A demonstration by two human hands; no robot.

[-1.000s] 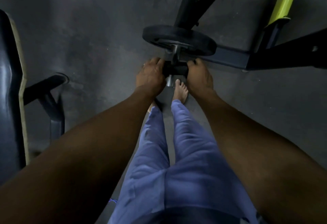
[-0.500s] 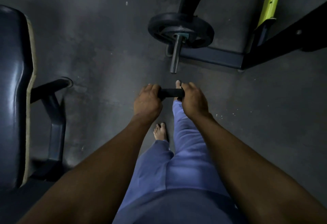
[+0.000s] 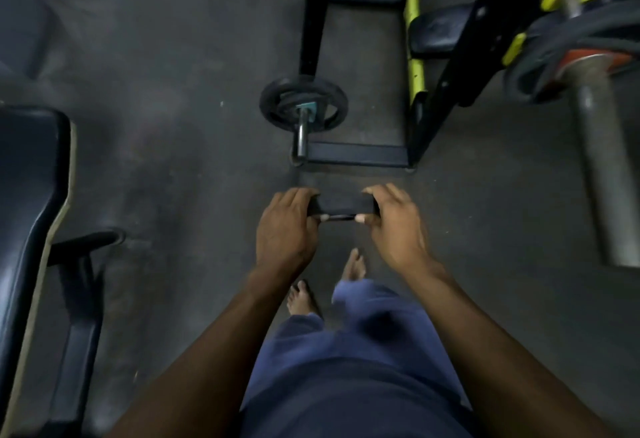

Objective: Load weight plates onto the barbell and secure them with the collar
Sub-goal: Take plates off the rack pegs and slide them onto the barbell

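Observation:
I hold a small black weight plate edge-on between both hands at waist height. My left hand grips its left side and my right hand its right side. Ahead on the floor rack, a steel storage peg points toward me with a black plate still on it. At the right, blurred, the barbell sleeve reaches toward me, with black plates stacked on it around an orange hub.
A padded black bench with a metal leg stands at the left. The black rack frame with yellow parts lies ahead. My bare feet are on the dark rubber floor below the hands.
The small plate has come off the storage peg. Both hands have drawn it back toward me and up, and the view has swung to bring the barbell sleeve in at the right.

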